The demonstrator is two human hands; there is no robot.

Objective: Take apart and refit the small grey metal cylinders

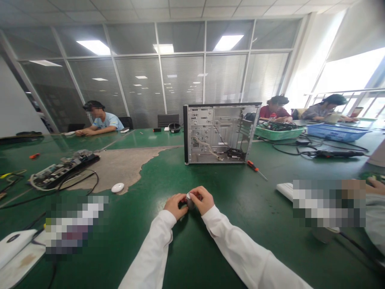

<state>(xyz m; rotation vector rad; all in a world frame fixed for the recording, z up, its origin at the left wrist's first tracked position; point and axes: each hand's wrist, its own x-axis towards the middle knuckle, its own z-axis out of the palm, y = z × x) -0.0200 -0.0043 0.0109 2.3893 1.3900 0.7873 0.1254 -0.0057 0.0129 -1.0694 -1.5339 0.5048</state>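
Note:
Both my hands meet on the green table (186, 249) in front of me, sleeves white. My left hand (174, 205) and my right hand (203, 199) are curled around a small grey and red object (189, 199) held between them; I cannot make out what it is. Beyond them stands an open computer case (219, 133), its side panel off and cables showing inside. A red-handled screwdriver (255, 168) lies to the right of the case.
A circuit board with cables (60, 170) lies at the left, a small white disc (117, 187) near it. Green (278, 132) and blue (337, 131) baskets and a black tool (337, 153) sit at the right. Three people sit at the far side; another person's hand (375, 185) is at the right edge.

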